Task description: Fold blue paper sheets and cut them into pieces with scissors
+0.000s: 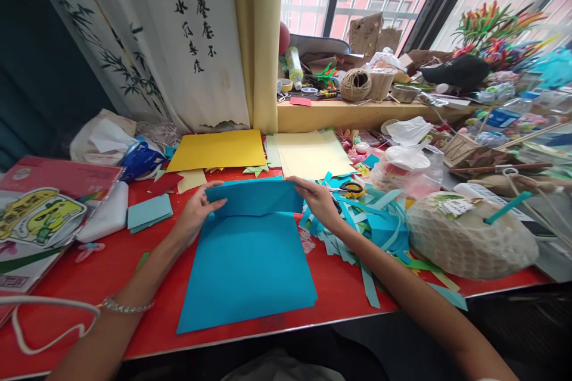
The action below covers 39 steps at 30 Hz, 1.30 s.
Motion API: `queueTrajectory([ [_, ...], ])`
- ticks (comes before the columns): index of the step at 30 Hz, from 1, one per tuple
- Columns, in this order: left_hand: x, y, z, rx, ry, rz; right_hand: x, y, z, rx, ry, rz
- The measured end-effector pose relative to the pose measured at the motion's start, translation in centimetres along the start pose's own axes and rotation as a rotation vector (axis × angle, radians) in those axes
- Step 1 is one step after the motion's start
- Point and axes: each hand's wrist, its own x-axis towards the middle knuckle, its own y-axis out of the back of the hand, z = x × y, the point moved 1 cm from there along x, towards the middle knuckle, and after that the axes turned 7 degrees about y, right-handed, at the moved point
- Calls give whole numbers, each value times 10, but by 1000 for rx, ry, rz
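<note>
A sheet of blue paper (pixel 254 268) lies on the red table, in front of me. Its far part is lifted as a blue paper flap (pixel 257 198), raised toward me. My left hand (pixel 203 208) pinches the left end of this flap, thumb on the near side. At the flap's top right corner, my right hand (pixel 315 196) grips the edge between thumb and fingers. Whether the flap belongs to the top sheet or is a separate piece, I cannot tell. Scissors (pixel 351 187) with black and orange handles lie just right of my right hand.
Blue paper strips (pixel 357 232) are heaped on the right, beside a net-wrapped coconut (pixel 473 235) with a straw. Yellow paper (pixel 218 150) and cream paper (pixel 313 155) lie behind. Small blue-green squares (pixel 150 212) and a pink paper pack (pixel 44 214) are left. Clutter fills the windowsill.
</note>
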Motion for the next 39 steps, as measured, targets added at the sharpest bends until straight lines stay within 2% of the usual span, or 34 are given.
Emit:
queueTrajectory([
  [2,2,0,-7,-66,157,-78,0,1,-1,19,-12,-22],
  [3,3,0,-9,-99,192,-99,0,2,-1,34,-15,-34],
  [8,2,1,-10,-134,173,-72,0,0,8,125,-116,-49],
  [12,3,0,-10,-150,179,-93,0,-4,19,263,-239,-141],
  [19,2,4,-3,-201,136,-99,5,3,13,283,-266,-122],
  [24,-6,11,14,-285,213,-170,10,15,4,393,-322,-192],
  [29,-13,11,26,-304,280,-206,13,26,-5,622,-536,-238],
  [34,-14,9,30,-302,333,-192,15,24,-12,706,-664,-199],
  [39,-11,8,28,-231,394,-168,12,19,-5,675,-720,-130],
])
